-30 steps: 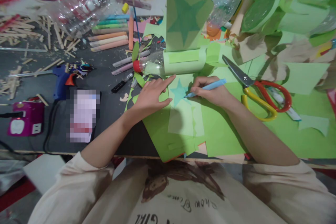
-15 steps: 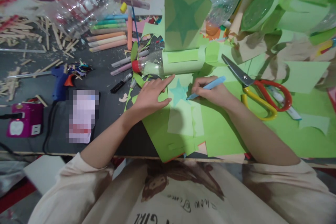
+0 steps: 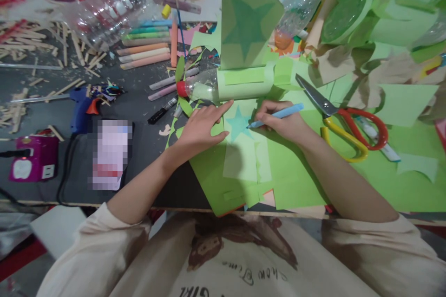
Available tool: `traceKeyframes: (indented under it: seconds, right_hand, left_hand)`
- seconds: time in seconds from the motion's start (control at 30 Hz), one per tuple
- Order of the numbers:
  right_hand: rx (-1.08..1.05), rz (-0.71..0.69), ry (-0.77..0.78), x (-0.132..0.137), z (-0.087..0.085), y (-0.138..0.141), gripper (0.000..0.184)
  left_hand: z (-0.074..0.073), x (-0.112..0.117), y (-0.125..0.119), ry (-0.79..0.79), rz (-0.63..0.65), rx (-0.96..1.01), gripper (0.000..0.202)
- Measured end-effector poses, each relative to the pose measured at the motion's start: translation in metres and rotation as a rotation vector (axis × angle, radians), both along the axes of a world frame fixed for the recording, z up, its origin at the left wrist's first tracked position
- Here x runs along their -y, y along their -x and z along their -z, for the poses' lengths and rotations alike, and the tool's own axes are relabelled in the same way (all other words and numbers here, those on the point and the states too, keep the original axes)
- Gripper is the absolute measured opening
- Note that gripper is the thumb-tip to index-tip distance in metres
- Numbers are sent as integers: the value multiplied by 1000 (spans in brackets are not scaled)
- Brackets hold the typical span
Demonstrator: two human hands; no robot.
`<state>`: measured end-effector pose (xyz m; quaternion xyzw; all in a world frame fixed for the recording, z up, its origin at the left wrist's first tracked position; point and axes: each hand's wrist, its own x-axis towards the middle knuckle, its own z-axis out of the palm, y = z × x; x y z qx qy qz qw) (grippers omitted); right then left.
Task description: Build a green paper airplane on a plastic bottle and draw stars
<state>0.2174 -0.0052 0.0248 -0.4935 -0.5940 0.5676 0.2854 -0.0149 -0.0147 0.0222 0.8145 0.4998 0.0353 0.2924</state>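
My right hand (image 3: 284,123) is closed around a light blue marker (image 3: 275,116), whose tip touches the right edge of a teal star (image 3: 239,124) drawn on a pale green paper (image 3: 244,158). My left hand (image 3: 202,127) lies flat and open on the paper, fingers spread, index finger pointing at the star's top. Just behind both hands lies a plastic bottle wrapped in green paper (image 3: 230,84) with a red cap. A green paper fin with a dark star (image 3: 248,25) stands up from it.
Red and yellow scissors (image 3: 343,123) lie right of my right hand. Coloured markers (image 3: 144,48), a blue glue gun (image 3: 81,104), wooden sticks (image 3: 21,39), clear bottles (image 3: 111,2) and a magenta power strip (image 3: 33,158) crowd the left. Green paper scraps (image 3: 383,32) pile at the back right.
The marker tip has shifted slightly along the star's right side. My left hand has stayed flat on the paper.
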Motion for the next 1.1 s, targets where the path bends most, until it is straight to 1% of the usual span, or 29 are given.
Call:
traceKeyframes:
  seconds: [0.1, 0.27, 0.43, 0.57, 0.63, 0.7, 0.77, 0.8, 0.83, 0.87, 0.9, 0.93, 0.97, 1.0, 1.03, 1.07, 1.1]
  right_hand:
    - [-32, -52, 40, 0, 2, -2, 23]
    - [-72, 55, 34, -2, 4, -5, 19]
    - [-103, 102, 26, -3, 3, -4, 23]
    - [-88, 151, -46, 2, 5, -6, 33]
    - [-67, 193, -127, 10, 7, -10, 40]
    - [-17, 234, -255, 19, 6, -14, 51]
    - [121, 357, -471, 23, 3, -17, 62]
    - [197, 489, -596, 23, 1, -19, 66]
    - [245, 602, -710, 20, -1, -21, 66]
    - [278, 692, -803, 15, -3, -23, 60]
    - [294, 716, -851, 9, -4, -26, 46]
    - [307, 638, -837, 1, -5, -29, 34]
    - [295, 570, -820, -6, -5, -33, 36]
    - [281, 487, -767, -13, -5, -36, 44]
    - [271, 411, -682, -19, -4, -39, 48]
    - [254, 357, -643, -23, -2, -42, 51]
    - [224, 325, -613, -25, 0, -44, 51]
  left_hand:
    - [-1, 0, 0, 2, 7, -4, 70]
    - [0, 1, 0, 11, 16, -22, 70]
    - [1, 2, 1, -17, 19, -7, 62]
    - [2, 4, 4, -26, 7, 54, 56]
    - [3, 4, 5, -24, -2, 93, 54]
    - [4, 4, 5, -29, -9, 115, 53]
    - [6, 5, 6, -48, -13, 131, 52]
    - [6, 5, 6, -61, -14, 141, 51]
    - [7, 6, 6, -77, -19, 153, 49]
    - [8, 6, 6, -96, -25, 168, 48]
    - [8, 7, 6, -115, -29, 184, 47]
    - [9, 7, 7, -131, -35, 199, 46]
    - [9, 8, 7, -143, -37, 213, 45]
    - [9, 9, 7, -152, -36, 225, 45]
    - [9, 9, 7, -156, -33, 233, 44]
    - [9, 10, 7, -157, -31, 240, 44]
    - [9, 10, 7, -157, -30, 242, 44]
